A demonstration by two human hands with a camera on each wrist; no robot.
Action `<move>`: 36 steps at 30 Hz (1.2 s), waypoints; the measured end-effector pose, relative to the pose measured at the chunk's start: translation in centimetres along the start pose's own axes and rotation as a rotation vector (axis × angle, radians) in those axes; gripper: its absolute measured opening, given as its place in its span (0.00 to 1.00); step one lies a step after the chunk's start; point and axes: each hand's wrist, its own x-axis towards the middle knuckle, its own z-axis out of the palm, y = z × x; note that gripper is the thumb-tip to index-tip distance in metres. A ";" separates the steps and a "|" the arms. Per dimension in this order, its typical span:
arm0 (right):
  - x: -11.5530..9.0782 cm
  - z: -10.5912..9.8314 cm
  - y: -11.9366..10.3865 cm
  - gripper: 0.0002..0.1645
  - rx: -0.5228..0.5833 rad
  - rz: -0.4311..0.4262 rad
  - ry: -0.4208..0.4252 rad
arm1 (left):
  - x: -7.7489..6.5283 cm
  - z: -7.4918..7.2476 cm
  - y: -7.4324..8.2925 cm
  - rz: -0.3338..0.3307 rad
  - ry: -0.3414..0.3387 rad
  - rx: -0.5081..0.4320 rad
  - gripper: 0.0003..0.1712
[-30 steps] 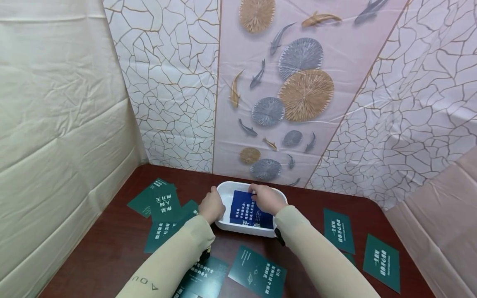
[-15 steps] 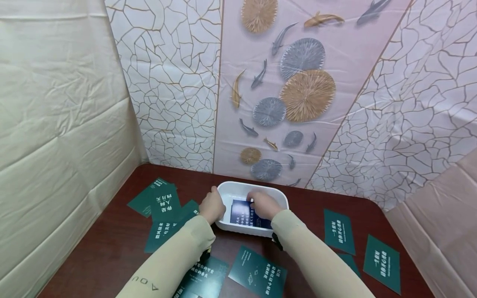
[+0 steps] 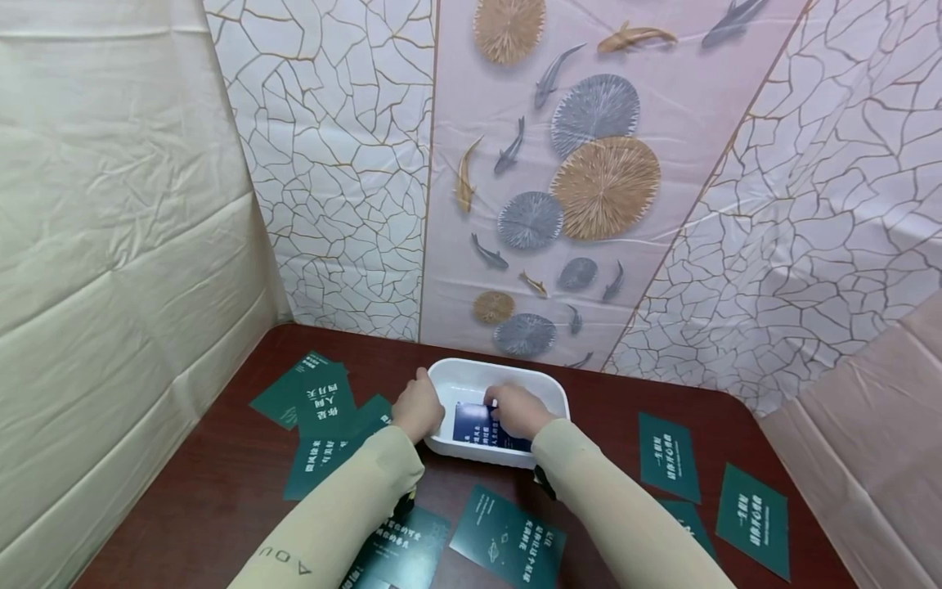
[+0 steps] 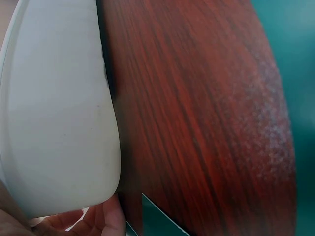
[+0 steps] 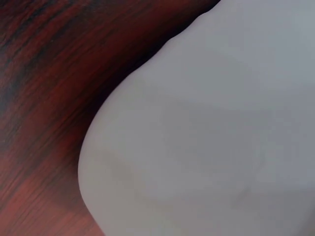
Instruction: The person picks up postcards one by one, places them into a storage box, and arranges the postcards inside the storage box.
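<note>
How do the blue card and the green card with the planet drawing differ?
The blue card lies inside the white tray, while the green card lies on the table, on the wearer's side of the tray. The right hand partly covers the blue card; no hand covers the green card. The blue card is deep blue, the green card dark green. Both carry pale printed characters.

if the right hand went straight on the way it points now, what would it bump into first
Most likely the far inner wall of the white tray, near its left corner: the right hand, at the blue card, points that way. How low it sits is unclear, so it might pass above.
</note>
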 end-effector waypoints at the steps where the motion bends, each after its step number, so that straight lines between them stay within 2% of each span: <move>1: 0.0 0.1 0.0 0.10 -0.005 0.000 -0.001 | 0.0 0.0 0.0 -0.001 -0.002 -0.002 0.40; 12: -0.5 0.3 -0.1 0.10 0.007 -0.003 -0.022 | -0.2 0.3 -0.3 -0.005 -0.013 -0.011 0.41; 20: -0.6 0.7 0.1 0.10 0.013 0.041 -0.028 | -0.3 0.5 -0.3 -0.017 -0.030 -0.016 0.41; 25: -0.9 0.7 0.3 0.13 0.043 0.035 0.000 | -0.3 0.6 -0.4 -0.016 -0.029 -0.011 0.41; 30: -2.1 -1.5 0.7 0.16 0.123 0.021 0.120 | -0.1 0.6 -0.2 -0.007 -0.030 -0.016 0.42; 36: -4.6 -5.6 2.5 0.23 0.232 0.086 0.247 | -0.1 -0.3 0.2 -0.009 -0.017 -0.001 0.41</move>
